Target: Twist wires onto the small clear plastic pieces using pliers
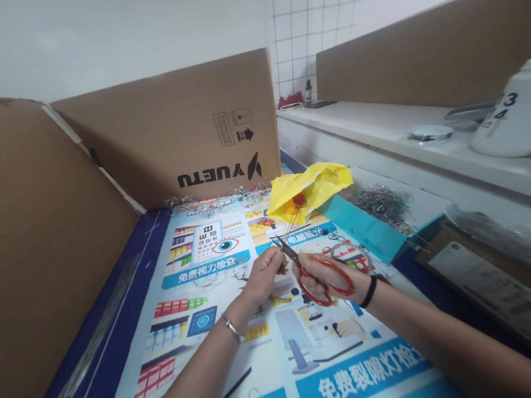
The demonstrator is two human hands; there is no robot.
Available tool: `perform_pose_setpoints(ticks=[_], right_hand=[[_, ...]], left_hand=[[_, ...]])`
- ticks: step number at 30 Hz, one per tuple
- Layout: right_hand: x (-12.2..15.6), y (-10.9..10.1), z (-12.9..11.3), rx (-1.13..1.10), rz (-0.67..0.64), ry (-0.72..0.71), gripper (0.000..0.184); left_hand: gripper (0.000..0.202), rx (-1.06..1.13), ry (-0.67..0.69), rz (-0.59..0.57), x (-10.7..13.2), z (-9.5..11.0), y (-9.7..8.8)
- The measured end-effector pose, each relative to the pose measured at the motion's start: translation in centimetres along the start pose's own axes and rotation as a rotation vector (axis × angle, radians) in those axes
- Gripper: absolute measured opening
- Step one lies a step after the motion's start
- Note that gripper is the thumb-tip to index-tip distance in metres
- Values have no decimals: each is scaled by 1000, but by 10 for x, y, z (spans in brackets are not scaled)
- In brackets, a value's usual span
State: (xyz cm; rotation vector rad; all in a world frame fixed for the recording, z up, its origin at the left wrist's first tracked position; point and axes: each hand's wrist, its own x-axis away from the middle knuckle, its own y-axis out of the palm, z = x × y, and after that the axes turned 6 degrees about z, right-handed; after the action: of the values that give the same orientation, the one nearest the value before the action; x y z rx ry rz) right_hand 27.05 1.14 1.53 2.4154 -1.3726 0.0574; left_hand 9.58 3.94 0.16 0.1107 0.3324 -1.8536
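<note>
While our right hand (322, 274) grips the red scissors (293, 256), our left hand (266, 271) pinches a thin strand (290, 223) at the blades, above the counter (266, 355). We judge a snip is in hand, needing tautness. The yellow bag (315, 182) holds something red; the mug's (522, 109) inside is hidden.

Left hand (265, 274) and right hand (327, 276), which grips the scissors (322, 279), meet above a poster (247, 358) on the desk (124, 276) — a bag (313, 189) just behind them, a box (173, 133) farther back. Right of them, a shelf (383, 125) carries a mug (518, 110).
</note>
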Motion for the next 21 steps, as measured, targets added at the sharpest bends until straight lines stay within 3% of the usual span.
perform_pose_setpoints(ticks=[8, 11, 14, 16, 19, 21], right_hand=[[-10, 1, 9, -137, 128, 147, 46], [-13, 2, 8, -130, 139, 114, 47], [-13, -1, -5, -95, 197, -10, 51], [-9, -8, -18, 35, 272, -98, 51], [4, -25, -39, 646, 344, -262, 42], [18, -35, -49, 787, 355, -283, 37]], left_hand=[[32, -207, 73, 57, -5, -4, 5], [32, -254, 71, 34, -3, -3, 7], [33, -279, 59, -18, -2, 1, 10], [34, -283, 38, -34, -3, 3, 10], [36, -263, -10, -30, -7, 2, 3], [36, -236, -52, -12, -12, 0, -5]])
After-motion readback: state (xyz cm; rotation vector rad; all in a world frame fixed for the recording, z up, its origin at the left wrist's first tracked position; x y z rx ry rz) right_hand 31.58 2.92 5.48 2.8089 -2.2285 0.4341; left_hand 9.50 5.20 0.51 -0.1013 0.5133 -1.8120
